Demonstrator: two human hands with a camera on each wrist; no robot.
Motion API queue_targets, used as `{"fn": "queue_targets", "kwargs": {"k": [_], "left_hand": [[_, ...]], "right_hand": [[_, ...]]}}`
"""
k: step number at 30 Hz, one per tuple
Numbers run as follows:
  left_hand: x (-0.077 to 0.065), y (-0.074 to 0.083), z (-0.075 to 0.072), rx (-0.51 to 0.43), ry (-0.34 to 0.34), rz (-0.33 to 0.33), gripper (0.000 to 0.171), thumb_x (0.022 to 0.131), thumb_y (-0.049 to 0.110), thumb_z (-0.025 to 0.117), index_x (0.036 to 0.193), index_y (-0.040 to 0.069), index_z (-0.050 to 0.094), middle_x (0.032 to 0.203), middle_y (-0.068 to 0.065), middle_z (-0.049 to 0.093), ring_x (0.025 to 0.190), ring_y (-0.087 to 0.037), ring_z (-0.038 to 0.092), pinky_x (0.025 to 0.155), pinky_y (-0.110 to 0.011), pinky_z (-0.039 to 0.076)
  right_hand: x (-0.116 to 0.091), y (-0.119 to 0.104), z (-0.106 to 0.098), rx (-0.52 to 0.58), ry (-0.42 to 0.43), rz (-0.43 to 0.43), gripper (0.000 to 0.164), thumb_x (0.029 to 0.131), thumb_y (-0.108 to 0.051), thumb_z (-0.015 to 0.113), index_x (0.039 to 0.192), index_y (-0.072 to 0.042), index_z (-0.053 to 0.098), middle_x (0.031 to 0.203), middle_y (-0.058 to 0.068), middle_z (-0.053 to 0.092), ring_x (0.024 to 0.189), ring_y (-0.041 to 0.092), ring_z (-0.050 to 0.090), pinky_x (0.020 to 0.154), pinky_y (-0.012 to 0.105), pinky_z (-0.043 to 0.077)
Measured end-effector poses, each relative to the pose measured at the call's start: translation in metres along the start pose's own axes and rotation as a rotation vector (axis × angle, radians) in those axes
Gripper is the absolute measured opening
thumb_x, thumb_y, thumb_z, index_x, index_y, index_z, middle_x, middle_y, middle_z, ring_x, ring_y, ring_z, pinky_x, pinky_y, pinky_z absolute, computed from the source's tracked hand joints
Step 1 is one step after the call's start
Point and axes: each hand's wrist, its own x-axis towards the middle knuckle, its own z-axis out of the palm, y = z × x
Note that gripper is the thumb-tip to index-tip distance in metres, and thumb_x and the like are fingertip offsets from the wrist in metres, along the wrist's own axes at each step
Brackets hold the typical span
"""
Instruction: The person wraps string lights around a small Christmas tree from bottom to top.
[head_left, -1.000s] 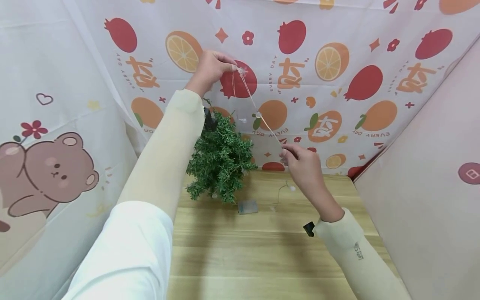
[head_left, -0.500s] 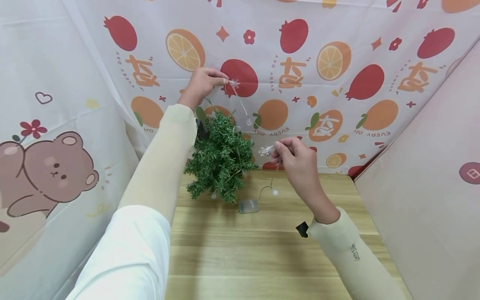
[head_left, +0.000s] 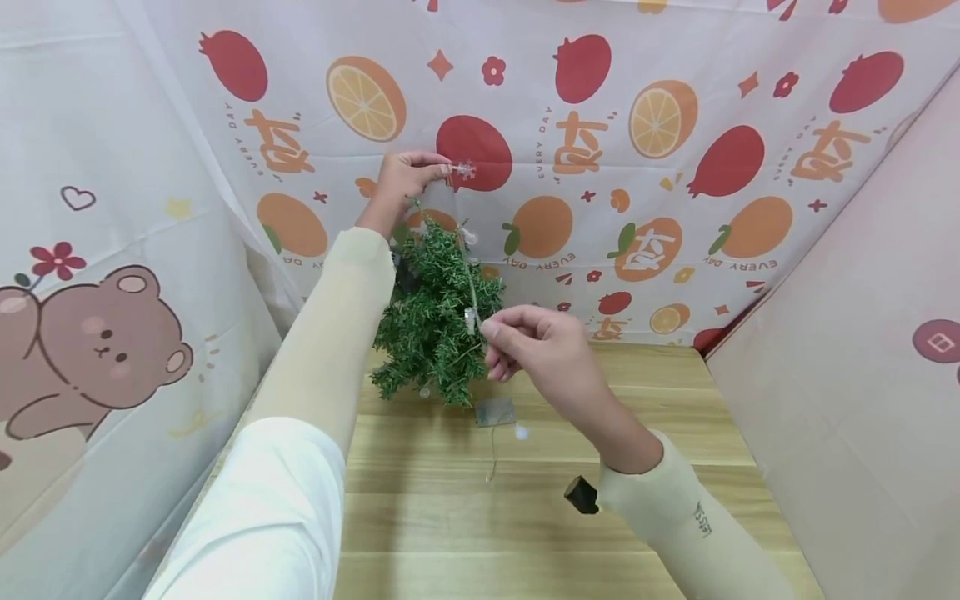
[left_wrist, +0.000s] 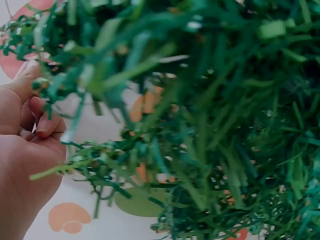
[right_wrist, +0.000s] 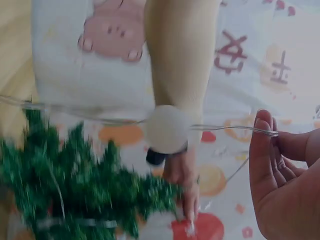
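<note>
A small green artificial Christmas tree (head_left: 435, 312) stands on the wooden table. Behind its top, my left hand (head_left: 408, 185) pinches a string of lights by its thin wire, beside a clear snowflake (head_left: 465, 170). My right hand (head_left: 543, 343) pinches the same wire between thumb and forefinger at the tree's right side, with a clear piece (head_left: 471, 320) just left of its fingertips. The right wrist view shows a white ball (right_wrist: 167, 129) on the wire (right_wrist: 227, 128) leading to that hand. Branches partly hide my left hand (left_wrist: 32, 150) in its wrist view.
At the tree's foot lies a clear flat box (head_left: 495, 411), with a loose wire end and a small white ball (head_left: 522, 432) in front. A fruit-print cloth (head_left: 660, 50) hangs behind the wooden table (head_left: 450, 508). A bear-print cloth (head_left: 82, 183) closes the left side.
My right hand has moved left and slightly down to the tree with the wire. My left hand has come down and left, closer over the treetop. The stretched wire now hangs beside the tree.
</note>
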Motion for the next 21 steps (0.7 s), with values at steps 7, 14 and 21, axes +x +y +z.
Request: {"fn": "queue_targets", "kwargs": {"k": [7,14,21], "left_hand": [[-0.01,0.0,-0.002,-0.111,0.026,0.022,0.02,0.09,0.013,0.076,0.109,0.006,0.078,0.1,0.005,0.071,0.089,-0.011,0.058,0.087,-0.034,0.045],[-0.015,0.006,-0.01,-0.18,0.079,0.015,0.014,0.09,0.015,0.077,0.103,0.009,0.08,0.091,0.005,0.072,0.079,-0.013,0.053,0.075,-0.03,0.041],[-0.013,0.009,-0.017,-0.234,0.129,0.042,0.012,0.089,0.014,0.078,0.1,0.008,0.08,0.085,0.005,0.069,0.069,-0.011,0.046,0.062,-0.022,0.038]], "right_hand": [[-0.01,-0.008,0.019,0.14,-0.097,0.073,0.021,0.097,-0.007,0.066,0.117,0.0,0.068,0.088,0.01,0.071,0.072,0.018,0.07,0.072,0.032,0.06],[-0.019,-0.017,0.03,0.169,-0.047,-0.057,0.026,0.096,-0.002,0.065,0.122,-0.001,0.066,0.092,0.01,0.073,0.077,0.016,0.072,0.08,0.039,0.061],[-0.02,-0.017,0.032,0.252,-0.002,0.009,0.032,0.095,-0.003,0.068,0.126,0.001,0.063,0.089,0.006,0.075,0.075,0.016,0.073,0.082,0.038,0.06]]}}
